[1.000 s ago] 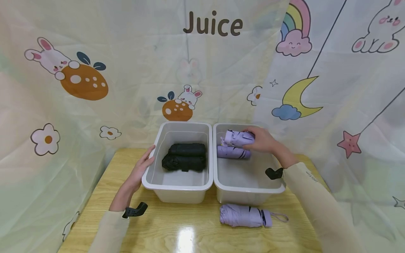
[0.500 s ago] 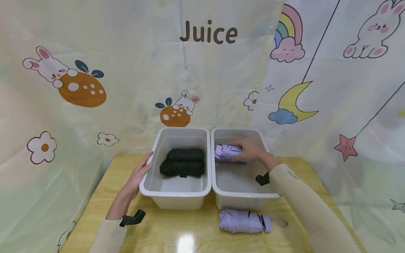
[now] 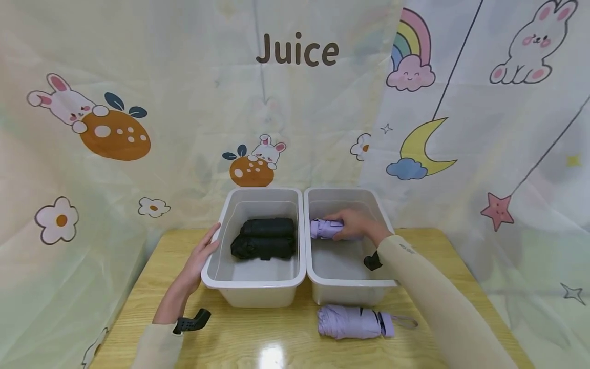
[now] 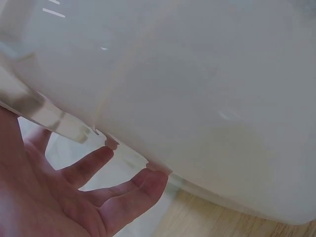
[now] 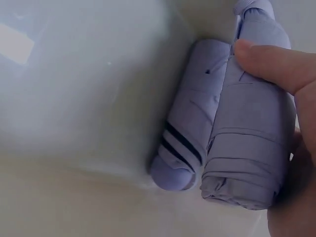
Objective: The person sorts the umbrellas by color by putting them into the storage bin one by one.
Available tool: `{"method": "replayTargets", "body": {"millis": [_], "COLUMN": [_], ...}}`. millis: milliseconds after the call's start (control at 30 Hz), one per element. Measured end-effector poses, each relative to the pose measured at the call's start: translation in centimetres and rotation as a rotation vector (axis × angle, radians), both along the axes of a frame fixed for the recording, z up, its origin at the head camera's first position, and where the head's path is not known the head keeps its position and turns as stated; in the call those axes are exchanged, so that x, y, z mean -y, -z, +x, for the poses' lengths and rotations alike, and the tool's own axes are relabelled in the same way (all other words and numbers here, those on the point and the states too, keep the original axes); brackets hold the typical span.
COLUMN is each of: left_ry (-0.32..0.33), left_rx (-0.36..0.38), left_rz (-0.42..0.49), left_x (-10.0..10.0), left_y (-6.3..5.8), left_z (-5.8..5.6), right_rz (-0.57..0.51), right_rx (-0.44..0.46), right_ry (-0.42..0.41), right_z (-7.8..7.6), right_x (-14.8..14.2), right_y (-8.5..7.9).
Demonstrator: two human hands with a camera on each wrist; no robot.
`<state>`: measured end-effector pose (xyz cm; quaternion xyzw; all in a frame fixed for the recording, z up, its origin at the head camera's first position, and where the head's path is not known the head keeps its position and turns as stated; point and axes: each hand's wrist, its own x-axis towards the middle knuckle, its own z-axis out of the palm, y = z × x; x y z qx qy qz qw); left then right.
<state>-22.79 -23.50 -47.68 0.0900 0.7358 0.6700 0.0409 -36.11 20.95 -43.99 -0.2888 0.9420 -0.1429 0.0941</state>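
Note:
My right hand (image 3: 355, 224) grips a folded purple umbrella (image 5: 252, 118) inside the right grey bin (image 3: 350, 282), thumb across one side of it. Alongside lies a second folded purple umbrella (image 5: 185, 116) with two black stripes near its end cap, down in the bin. At the left grey bin (image 3: 253, 283), my left hand (image 3: 195, 261) touches the outer side wall with its fingertips, just by the rim. Two black folded bundles, like umbrellas (image 3: 267, 247), lie side by side in that bin. Another purple umbrella (image 3: 352, 323) with a wrist loop rests on the table before the right bin.
Both bins stand rim to rim on a wooden table (image 3: 221, 338). Behind them hangs a printed curtain (image 3: 193, 128) with rabbits, flowers and a moon, close to the bins' far rims. It also drapes down at both sides.
My right hand has lowered the purple umbrella into the right bin, next to the one lying there. My left hand stays at the left bin's side. The head view has shifted slightly.

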Motion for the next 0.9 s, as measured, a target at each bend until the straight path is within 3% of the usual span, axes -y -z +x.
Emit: {"method": "replayTargets", "body": {"millis": [100, 400, 567, 900], "left_ry": [0.006, -0.014, -0.011, -0.007], "left_rx": [0.0, 0.002, -0.009, -0.01], "left_rz": [-0.002, -0.005, -0.002, 0.003], "left_x": [0.0, 0.1, 0.0, 0.2], "left_y": [0.0, 0.0, -0.2, 0.1], "left_z": [-0.1, -0.1, -0.2, -0.1], "right_rz": [0.024, 0.015, 0.035, 0.057], "right_rx": [0.025, 0.078, 0.037, 0.037], "right_ry": [0.017, -0.034, -0.06, 0.007], "right_z": [-0.3, -0.4, -0.8, -1.4], "right_x": [0.2, 0.8, 0.7, 1.1], "right_y": [0.6, 1.7, 2.3, 4.0]}}
